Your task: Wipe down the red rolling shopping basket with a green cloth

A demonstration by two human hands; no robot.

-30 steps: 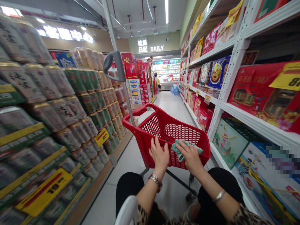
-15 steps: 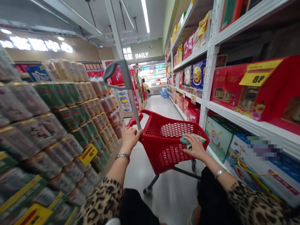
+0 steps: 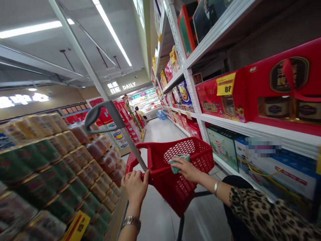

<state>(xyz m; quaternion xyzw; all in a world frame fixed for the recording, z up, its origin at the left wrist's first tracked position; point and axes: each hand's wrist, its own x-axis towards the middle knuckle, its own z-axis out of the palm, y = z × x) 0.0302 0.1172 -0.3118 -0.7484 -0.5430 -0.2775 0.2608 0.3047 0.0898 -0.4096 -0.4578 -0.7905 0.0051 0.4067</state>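
A red plastic shopping cart point(image 3: 175, 187) with mesh sides stands in the aisle in front of me. My left hand point(image 3: 135, 187) is closed over the red handle end at the cart's near left corner, beside the foot of a grey pole. Over the cart's upper rim, my right hand point(image 3: 187, 169) presses a pale green cloth point(image 3: 177, 164), its fingers bent over it. A grey loop grip point(image 3: 104, 117) sits on the long pole, above and left of the cart. The handle under my left palm is partly hidden.
Stacked canned drinks point(image 3: 57, 170) rise close on the left, with a yellow price tag point(image 3: 76, 226). White shelving point(image 3: 263, 129) with red gift boxes point(image 3: 220, 95) lines the right. A person point(image 3: 140, 113) is far down the aisle, near lit coolers.
My right hand and the cloth have moved left along the cart's rim, towards the handle. My left hand stays at the handle. The view has tilted and turned to the right.
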